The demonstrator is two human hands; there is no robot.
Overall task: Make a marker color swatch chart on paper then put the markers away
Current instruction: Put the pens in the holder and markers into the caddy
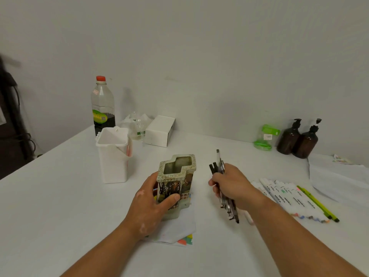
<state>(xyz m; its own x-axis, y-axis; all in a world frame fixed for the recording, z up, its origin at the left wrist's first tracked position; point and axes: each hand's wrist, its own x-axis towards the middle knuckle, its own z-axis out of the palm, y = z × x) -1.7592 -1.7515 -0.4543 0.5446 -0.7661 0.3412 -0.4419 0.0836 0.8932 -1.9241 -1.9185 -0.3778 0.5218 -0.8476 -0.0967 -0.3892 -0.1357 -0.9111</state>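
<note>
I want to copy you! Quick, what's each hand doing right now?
Left hand: closed around the ceramic pen holder.
Right hand: closed around a bunch of pens.

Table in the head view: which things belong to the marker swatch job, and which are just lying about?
Job: pen holder, bundle of pens, row of markers, swatch paper.
Lying about: red-capped bottle, white bin, white box, brown pump bottles.

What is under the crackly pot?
Paper with colour swatches at its near corner lies under the pot. The pot and the left hand hide much of the sheet.
</note>
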